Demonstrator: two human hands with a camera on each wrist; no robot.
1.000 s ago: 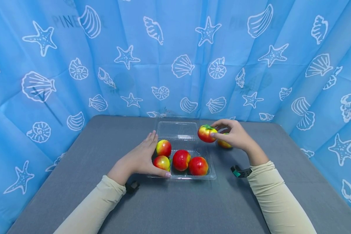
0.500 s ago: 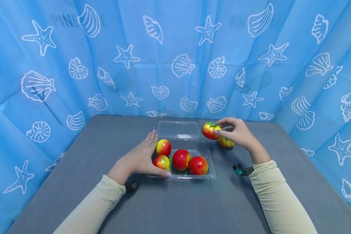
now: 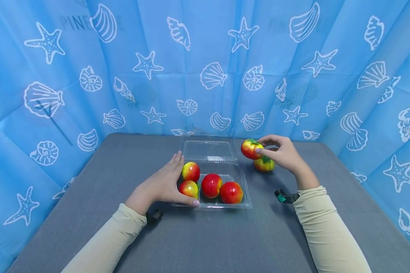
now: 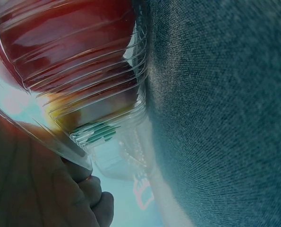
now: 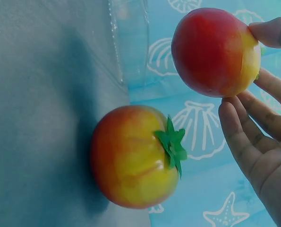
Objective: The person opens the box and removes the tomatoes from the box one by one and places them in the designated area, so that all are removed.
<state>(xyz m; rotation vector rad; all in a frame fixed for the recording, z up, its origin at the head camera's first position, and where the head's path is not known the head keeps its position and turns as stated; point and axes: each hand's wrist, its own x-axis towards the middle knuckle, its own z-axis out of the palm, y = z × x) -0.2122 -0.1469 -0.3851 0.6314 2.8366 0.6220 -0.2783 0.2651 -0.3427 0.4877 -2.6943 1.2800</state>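
In the head view my right hand (image 3: 283, 153) pinches a red-and-yellow tomato (image 3: 250, 148) between thumb and fingers, raised off the table at the back right of a clear plastic box (image 3: 245, 182). Another tomato (image 5: 135, 161), yellower with a green star-shaped stem, rests on the table just below it in the right wrist view. Along the box's left end lies my left hand (image 3: 164, 184), fingers straight and thumb along the front rim. Several tomatoes sit in the box, among them a red one (image 3: 231, 192) at the right. Ribbed box wall (image 4: 83, 71) fills much of the left wrist view.
Hinged to the box, its clear lid (image 3: 208, 150) lies folded back toward the curtain. A blue curtain (image 3: 205, 76) with white shells and starfish surrounds the grey table (image 3: 208, 242) at the back and sides.
My right hand has moved to the right and slightly back with its tomato, away from the box. More of the tomato on the table shows. The left hand has stayed put.
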